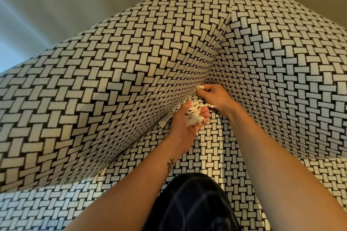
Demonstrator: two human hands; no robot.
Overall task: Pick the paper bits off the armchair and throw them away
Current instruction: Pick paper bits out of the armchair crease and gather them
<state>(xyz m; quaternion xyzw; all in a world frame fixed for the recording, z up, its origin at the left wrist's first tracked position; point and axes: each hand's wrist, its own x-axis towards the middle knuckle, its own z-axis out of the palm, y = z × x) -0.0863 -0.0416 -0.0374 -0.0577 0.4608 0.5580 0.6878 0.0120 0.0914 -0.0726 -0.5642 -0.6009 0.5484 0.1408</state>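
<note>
Mid-task: your left hand point(185, 129) cups a wad of paper bits point(194, 117) w/ curled fingers, your right hand point(216, 97) pinches one more bit point(198, 88) in the armchair point(112, 80) seat crease; binning not yet done.

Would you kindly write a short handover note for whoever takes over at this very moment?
Hands: the left grip holds a wad of paper bits in its curled fingers. The right grip pinches one more bit at the crease of the armchair.
Done: several bits gathered into the wad.
Left: pull this bit free, check the crease for more, then throw everything away. No bin is in view.
</note>
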